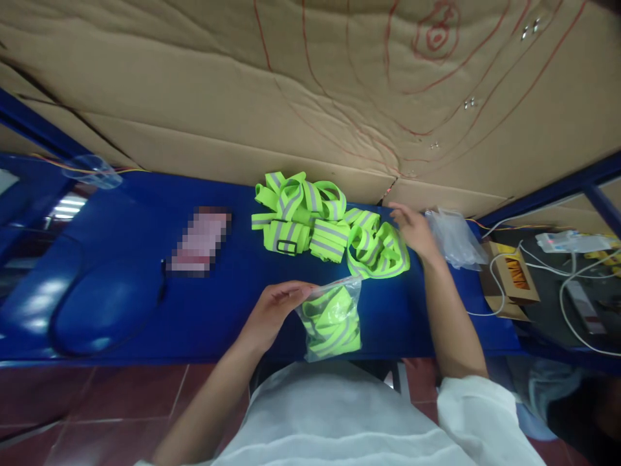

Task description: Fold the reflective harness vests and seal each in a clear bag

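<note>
A clear plastic bag (332, 320) with a folded yellow-green reflective strap inside hangs at the front edge of the blue table (233, 317). My left hand (279, 310) pinches the bag's top left corner. Beyond the bag lies a pile of yellow-green straps (303, 200) with grey stripes; a black buckle (286, 246) shows on one folded strap. A loose looped strap (378, 252) is at the pile's right side. My right hand (414, 230) is raised just right of that strap, fingers apart, with nothing visible in it.
Clear plastic bags (456, 238) lie right of my right hand. Farther right are an open cardboard box (509, 281) and white cables (565, 310). A pixelated pinkish item (200, 243) lies on the left. Brown cardboard (218, 97) stands behind the table.
</note>
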{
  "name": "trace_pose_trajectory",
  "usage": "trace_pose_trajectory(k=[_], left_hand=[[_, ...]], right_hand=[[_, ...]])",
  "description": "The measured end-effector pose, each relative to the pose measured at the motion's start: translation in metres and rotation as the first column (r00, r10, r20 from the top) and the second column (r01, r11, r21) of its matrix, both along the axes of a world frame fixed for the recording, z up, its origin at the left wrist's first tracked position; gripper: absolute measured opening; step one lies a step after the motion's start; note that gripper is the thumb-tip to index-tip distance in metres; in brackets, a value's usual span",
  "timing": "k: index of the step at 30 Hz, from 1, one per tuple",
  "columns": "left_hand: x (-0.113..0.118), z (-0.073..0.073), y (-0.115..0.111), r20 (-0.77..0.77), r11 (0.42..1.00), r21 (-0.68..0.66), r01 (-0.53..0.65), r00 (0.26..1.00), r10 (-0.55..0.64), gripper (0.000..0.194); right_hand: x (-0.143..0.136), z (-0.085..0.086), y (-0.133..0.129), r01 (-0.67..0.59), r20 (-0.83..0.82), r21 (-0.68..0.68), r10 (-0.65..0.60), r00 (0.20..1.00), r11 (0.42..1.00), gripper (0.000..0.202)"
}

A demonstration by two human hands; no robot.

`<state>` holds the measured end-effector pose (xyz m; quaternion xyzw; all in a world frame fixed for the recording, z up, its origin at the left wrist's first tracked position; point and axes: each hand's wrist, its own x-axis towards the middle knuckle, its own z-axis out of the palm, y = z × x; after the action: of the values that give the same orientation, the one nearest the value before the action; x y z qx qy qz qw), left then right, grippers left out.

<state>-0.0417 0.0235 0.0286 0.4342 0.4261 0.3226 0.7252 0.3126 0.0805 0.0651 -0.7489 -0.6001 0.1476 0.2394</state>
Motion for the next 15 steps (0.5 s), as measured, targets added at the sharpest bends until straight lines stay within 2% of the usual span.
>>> trace_pose_trajectory(k=[3, 6, 11, 15], left_hand=[[0.008, 0.003, -0.003, -0.011, 1.000, 0.005, 0.010, 1.000, -0.010, 0.034], [0.012, 0.009, -0.004, -0.034, 0.998, 0.027, 0.060, 0.998, -0.059, 0.034], [0.017, 0.013, -0.004, -0.053, 0.994, 0.028, 0.106, 0.993, -0.105, 0.032], [0.018, 0.014, -0.007, -0.057, 0.991, 0.041, 0.130, 0.990, -0.127, 0.031]], right_hand=[[0.008, -0.029, 0.047, 0.026, 0.052, -0.146, -0.018, 0.998, 0.989, 0.056], [-0.004, -0.044, 0.063, 0.079, 0.105, -0.221, -0.057, 0.993, 0.972, 0.064], [-0.025, -0.043, 0.072, 0.169, 0.163, -0.337, -0.119, 0.979, 0.926, 0.073], [-0.026, -0.043, 0.081, 0.182, 0.165, -0.387, -0.126, 0.978, 0.904, 0.074]])
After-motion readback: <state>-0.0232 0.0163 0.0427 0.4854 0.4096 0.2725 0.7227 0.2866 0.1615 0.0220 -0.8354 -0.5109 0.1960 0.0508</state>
